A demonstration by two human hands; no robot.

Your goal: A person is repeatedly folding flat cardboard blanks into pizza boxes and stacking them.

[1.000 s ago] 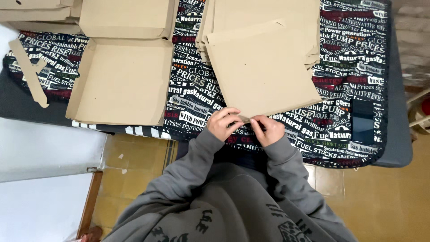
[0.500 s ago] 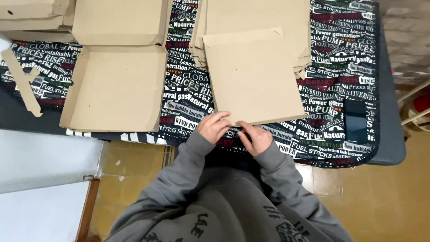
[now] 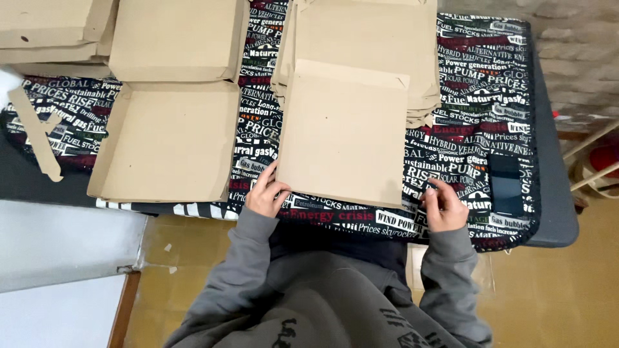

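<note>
A flat brown cardboard box blank lies in front of me on a table covered by a black cloth with printed lettering. My left hand touches its near left corner, fingers curled at the edge. At the near right corner is my right hand, fingers bent against the cardboard edge. Behind the blank sits a stack of more flat blanks.
An opened cardboard box with its lid up lies to the left. More cardboard pieces and a loose strip are at far left. A dark phone rests on the cloth at right. A grey surface stands at lower left.
My hands have spread apart from the middle of the near edge to the two near corners of the blank. The view has shifted closer to the table.
</note>
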